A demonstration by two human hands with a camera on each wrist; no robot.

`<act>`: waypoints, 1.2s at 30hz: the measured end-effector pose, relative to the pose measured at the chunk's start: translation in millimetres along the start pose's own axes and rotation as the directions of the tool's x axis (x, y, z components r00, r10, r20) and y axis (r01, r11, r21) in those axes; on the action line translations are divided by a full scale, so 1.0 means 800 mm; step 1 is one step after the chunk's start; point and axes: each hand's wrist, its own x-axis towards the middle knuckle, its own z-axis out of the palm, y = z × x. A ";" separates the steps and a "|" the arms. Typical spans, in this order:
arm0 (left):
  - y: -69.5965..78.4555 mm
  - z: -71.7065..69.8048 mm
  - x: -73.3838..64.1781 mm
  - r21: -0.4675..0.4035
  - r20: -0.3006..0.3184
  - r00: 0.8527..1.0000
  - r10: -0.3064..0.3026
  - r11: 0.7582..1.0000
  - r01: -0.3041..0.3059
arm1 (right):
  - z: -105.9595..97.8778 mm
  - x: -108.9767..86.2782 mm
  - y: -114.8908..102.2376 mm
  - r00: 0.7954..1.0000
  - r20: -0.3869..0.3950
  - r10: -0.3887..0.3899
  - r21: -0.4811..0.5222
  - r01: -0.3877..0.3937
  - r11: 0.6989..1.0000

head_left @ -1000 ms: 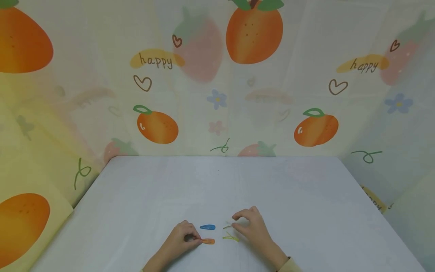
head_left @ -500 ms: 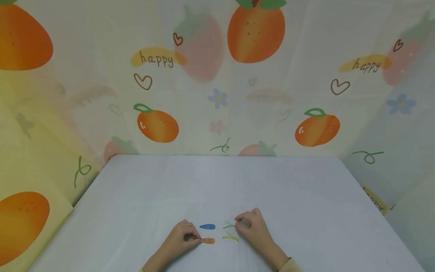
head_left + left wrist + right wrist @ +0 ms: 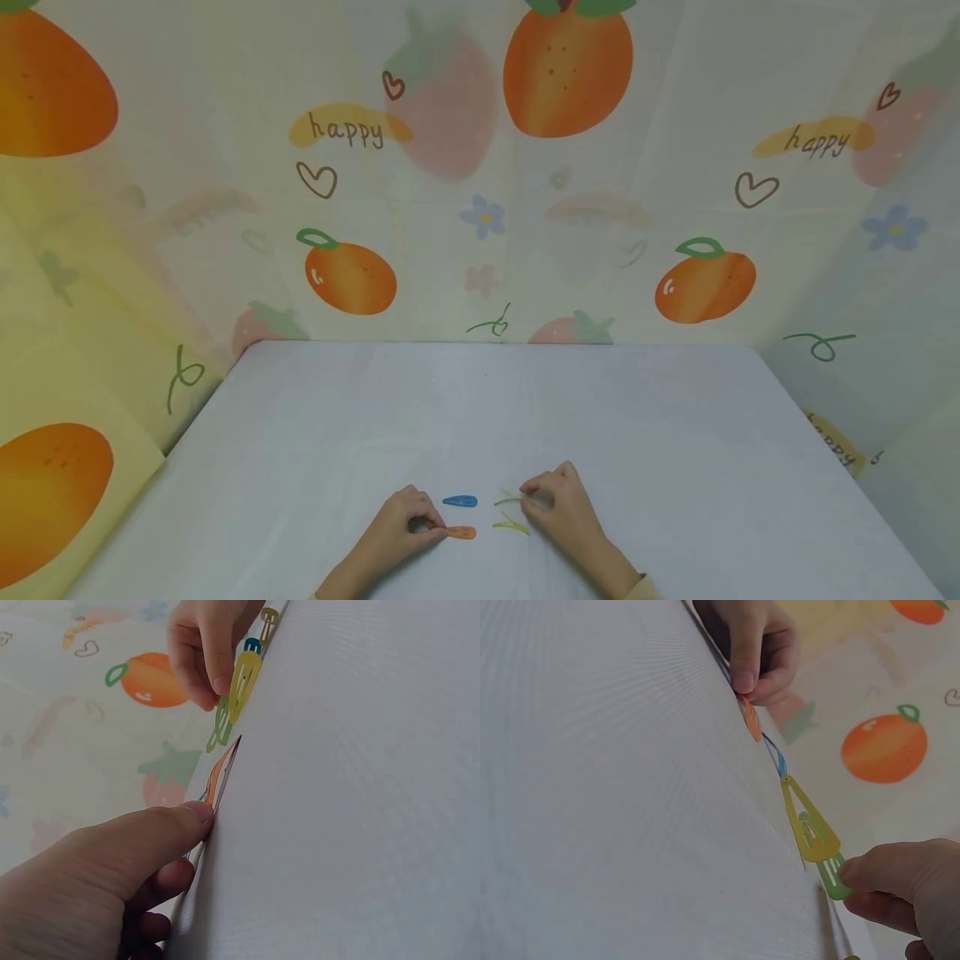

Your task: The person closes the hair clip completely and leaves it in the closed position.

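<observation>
My left hand (image 3: 407, 525) pinches the narrow end of an orange snap hair clip (image 3: 462, 532), whose mouth is sprung apart in the left wrist view. Just above it on the table lies a blue snap hair clip (image 3: 461, 501). On the right, my right hand (image 3: 564, 510) pinches the broad end of a light green snap hair clip (image 3: 834, 879) between thumb and fingers. A yellow snap hair clip (image 3: 512, 525) lies nearer to me, its prongs spread; it partly covers the green one in the right wrist view (image 3: 821, 844).
The clips lie near the front middle of a white table (image 3: 480, 417). Behind and beside it hangs a fruit-print cloth (image 3: 345, 67). In the left wrist view, a teal clip end (image 3: 253, 646) and an olive clip (image 3: 268, 624) show beyond the yellow one.
My right thumb and fingers, parted at the green clip a second ago, have come together on its end, the hand shifting slightly right. The left hand keeps its pinch on the orange clip.
</observation>
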 end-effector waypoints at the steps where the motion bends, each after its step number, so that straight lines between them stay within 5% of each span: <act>1: 0.000 0.000 0.000 0.000 0.003 1.000 -0.010 1.000 0.010 | 0.000 0.000 0.000 1.000 -0.001 -0.004 -0.006 0.004 1.000; 25: 0.003 0.000 -0.001 -0.008 0.009 0.998 -0.054 0.998 0.054 | 0.001 -0.001 0.002 1.000 0.006 -0.004 -0.060 0.005 0.998; 36: 0.001 0.000 0.000 -0.022 -0.047 0.994 0.096 0.995 -0.097 | 0.001 0.001 0.003 0.999 0.028 0.019 -0.071 -0.017 0.997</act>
